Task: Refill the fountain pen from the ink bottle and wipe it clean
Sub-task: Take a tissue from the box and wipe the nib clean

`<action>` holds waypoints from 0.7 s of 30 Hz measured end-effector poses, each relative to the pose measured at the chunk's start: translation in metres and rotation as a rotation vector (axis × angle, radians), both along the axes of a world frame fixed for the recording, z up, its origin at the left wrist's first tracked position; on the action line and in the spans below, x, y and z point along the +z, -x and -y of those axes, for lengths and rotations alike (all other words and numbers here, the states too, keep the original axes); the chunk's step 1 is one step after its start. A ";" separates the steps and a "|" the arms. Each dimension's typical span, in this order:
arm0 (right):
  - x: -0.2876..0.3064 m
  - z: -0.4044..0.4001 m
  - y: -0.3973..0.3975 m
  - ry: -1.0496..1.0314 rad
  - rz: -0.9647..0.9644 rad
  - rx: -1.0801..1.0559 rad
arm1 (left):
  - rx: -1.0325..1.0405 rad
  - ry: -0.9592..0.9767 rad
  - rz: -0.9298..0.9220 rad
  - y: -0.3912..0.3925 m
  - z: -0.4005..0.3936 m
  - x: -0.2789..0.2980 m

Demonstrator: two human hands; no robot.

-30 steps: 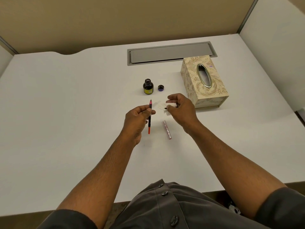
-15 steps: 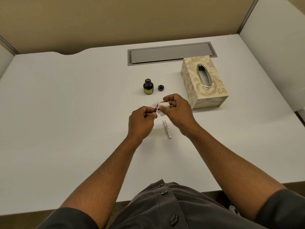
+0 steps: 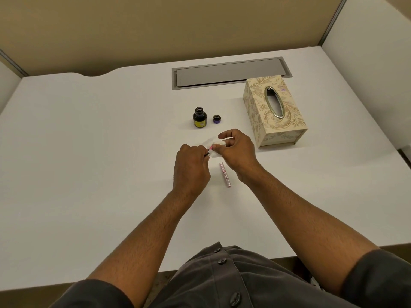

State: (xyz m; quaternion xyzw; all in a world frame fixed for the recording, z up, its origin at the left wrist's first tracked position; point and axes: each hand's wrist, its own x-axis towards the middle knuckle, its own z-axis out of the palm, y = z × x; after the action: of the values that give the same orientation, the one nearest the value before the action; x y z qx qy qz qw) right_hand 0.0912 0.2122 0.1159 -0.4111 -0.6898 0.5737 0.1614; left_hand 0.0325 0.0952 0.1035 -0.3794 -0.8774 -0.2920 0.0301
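My left hand [image 3: 192, 165] grips the red fountain pen [image 3: 209, 149]; only a short red and black stretch shows between my hands, the rest is hidden in my fist. My right hand [image 3: 236, 150] pinches a white tissue [image 3: 214, 143] folded around the pen's front end, so the nib is covered. The open ink bottle [image 3: 199, 117], dark with a yellow label, stands on the white desk beyond my hands. Its small purple-lined cap [image 3: 216, 119] lies just to its right. The pink pen barrel or cap [image 3: 225, 174] lies on the desk below my right hand.
A cream patterned tissue box [image 3: 275, 114] with an oval metal slot stands at the right. A grey cable tray lid [image 3: 229, 72] is set into the white desk [image 3: 89, 152] at the back. Partition walls close the back and right side.
One second ago my left hand held the pen upright, apart from the tissue. The hands have since come together and the tissue now wraps the pen's tip.
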 end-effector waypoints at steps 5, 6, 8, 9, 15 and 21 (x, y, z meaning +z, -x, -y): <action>-0.003 -0.003 0.003 0.040 -0.017 -0.004 | -0.042 -0.021 -0.140 0.004 0.002 -0.003; -0.005 -0.004 0.003 0.052 -0.022 -0.010 | -0.048 -0.008 -0.162 0.006 0.002 -0.004; -0.006 -0.007 0.003 0.098 -0.045 -0.044 | -0.071 0.035 -0.205 0.007 0.003 -0.007; -0.006 -0.010 0.004 0.136 -0.069 -0.074 | -0.085 0.054 -0.208 0.008 0.004 -0.008; -0.001 -0.028 -0.001 0.200 -0.119 -0.183 | 0.159 -0.082 0.669 0.012 0.003 -0.001; -0.005 -0.019 -0.011 0.083 -0.078 -0.124 | 0.141 -0.301 1.154 0.015 0.004 0.011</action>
State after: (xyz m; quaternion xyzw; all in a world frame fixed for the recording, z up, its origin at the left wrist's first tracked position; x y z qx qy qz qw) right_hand 0.1020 0.2313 0.1113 -0.4368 -0.6319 0.6062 0.2062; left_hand 0.0172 0.0917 0.1140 -0.0918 -0.7241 -0.5692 -0.3785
